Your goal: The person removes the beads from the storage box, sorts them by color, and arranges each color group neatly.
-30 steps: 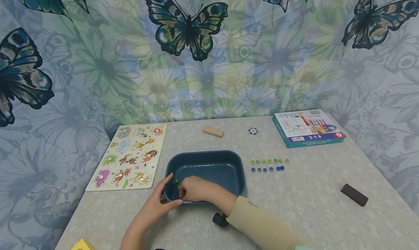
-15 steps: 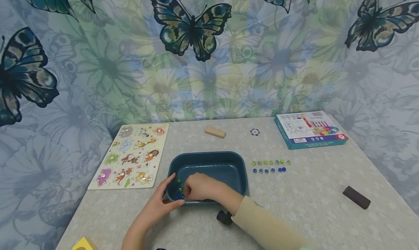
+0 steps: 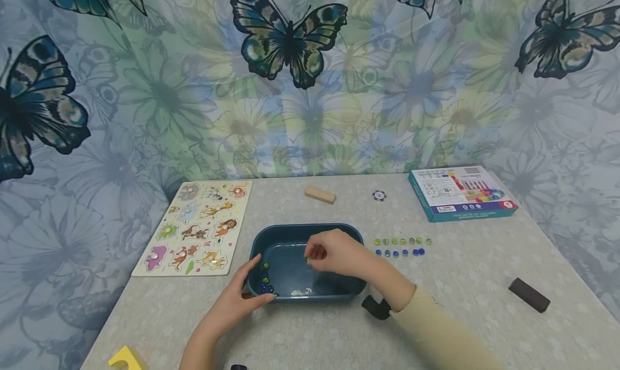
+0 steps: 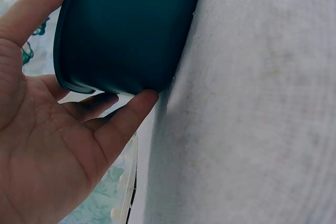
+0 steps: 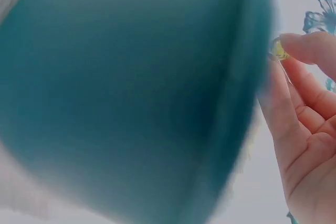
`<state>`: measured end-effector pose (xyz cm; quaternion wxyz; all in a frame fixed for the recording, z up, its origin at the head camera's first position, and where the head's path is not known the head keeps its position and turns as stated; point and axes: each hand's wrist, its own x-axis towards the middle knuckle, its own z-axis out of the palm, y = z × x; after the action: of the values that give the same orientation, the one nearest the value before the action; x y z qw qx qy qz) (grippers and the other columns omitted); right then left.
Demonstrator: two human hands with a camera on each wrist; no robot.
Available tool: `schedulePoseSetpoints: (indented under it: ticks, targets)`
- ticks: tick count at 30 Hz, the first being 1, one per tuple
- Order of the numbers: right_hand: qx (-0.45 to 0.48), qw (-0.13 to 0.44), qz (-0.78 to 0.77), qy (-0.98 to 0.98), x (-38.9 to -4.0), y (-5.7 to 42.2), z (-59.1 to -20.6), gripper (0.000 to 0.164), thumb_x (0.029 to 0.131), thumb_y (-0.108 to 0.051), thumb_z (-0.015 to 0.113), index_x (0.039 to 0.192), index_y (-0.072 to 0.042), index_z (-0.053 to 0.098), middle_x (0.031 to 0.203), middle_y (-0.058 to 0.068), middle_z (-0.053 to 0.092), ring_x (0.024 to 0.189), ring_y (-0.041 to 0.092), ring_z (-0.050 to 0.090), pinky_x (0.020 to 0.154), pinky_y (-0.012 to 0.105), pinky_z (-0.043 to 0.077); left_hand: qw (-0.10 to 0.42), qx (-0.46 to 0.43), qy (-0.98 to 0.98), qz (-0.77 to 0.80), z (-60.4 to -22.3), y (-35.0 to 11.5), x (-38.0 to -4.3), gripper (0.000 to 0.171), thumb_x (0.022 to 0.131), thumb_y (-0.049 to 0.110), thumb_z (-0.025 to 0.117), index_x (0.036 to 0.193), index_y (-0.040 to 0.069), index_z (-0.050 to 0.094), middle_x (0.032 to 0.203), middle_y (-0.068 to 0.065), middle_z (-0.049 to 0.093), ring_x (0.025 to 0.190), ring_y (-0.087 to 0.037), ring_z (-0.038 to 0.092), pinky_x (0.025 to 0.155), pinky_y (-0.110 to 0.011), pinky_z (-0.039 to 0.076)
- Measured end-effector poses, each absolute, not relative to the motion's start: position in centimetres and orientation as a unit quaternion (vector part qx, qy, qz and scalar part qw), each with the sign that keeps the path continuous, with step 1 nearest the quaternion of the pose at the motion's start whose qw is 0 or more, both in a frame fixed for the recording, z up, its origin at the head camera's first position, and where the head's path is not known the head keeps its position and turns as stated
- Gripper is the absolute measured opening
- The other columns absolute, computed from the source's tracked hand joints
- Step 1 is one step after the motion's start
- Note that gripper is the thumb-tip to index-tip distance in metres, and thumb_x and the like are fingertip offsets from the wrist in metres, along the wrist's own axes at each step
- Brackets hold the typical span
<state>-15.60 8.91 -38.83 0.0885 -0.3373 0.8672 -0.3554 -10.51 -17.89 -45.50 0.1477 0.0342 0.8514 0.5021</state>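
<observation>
The right hand pinches a yellow-green glass marble between thumb and finger, over the dark blue tray; the left hand, thumb and fingers spread wide, holds the tray's near left corner; inside, green and blue marbles lie near that corner; beyond the right side, a green marble row adjoins a blue marble row.

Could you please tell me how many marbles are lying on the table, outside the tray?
13: 7 greenish marbles in the far row and 6 blue marbles in the near row, both right of the tray. The sleeve might hide others.
</observation>
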Motion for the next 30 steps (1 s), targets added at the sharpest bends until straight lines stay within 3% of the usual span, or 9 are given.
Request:
schedulePoseSetpoints:
  ticks: [8,19,25,30]
  targets:
    - [-0.281,0.049,-0.344,0.895,-15.3,14.3,-37.6,0.007,0.085,-0.014,0.068,0.092,-0.015,0.066,0.08,-0.011,0.062,0.072,0.003,0.058,0.064,0.022,0.051,0.152,0.034,0.847,0.508,-45.6,-17.9,-10.5,0.091,0.076,0.033,0.077,0.148,0.025,0.023,0.154,-0.015,0.012,0.135,-0.046,0.021,0.092,-0.045,0.045]
    - [-0.148,0.027,-0.318,0.936,-15.8,26.7,-38.4,0.007,0.086,-0.013,0.066,0.092,-0.009,0.066,0.083,-0.003,0.063,0.076,0.013,0.058,0.067,0.03,0.05,0.152,0.03,0.853,0.499,-45.5,-17.7,-10.6,0.091,0.076,0.034,0.077,0.148,0.026,0.023,0.154,-0.015,0.013,0.135,-0.046,0.021,0.093,-0.047,0.045]
    - [-0.065,0.062,-0.282,0.955,-16.3,32.1,-40.0,0.013,0.087,-0.016,0.066,0.096,-0.006,0.065,0.085,0.002,0.062,0.077,0.018,0.054,0.069,0.031,0.049,0.155,0.025,0.851,0.5,-45.4,-17.7,-10.7,0.092,0.076,0.035,0.077,0.148,0.027,0.021,0.154,-0.015,0.011,0.135,-0.046,0.019,0.093,-0.047,0.045]
    - [-0.049,0.088,-0.268,0.958,-16.7,34.2,-41.6,0.015,0.086,-0.015,0.066,0.095,-0.003,0.065,0.083,0.003,0.061,0.076,0.019,0.052,0.069,0.032,0.047,0.157,0.024,0.85,0.503,-45.4,-17.7,-10.6,0.092,0.076,0.035,0.077,0.148,0.028,0.021,0.154,-0.015,0.01,0.136,-0.046,0.018,0.093,-0.047,0.044]
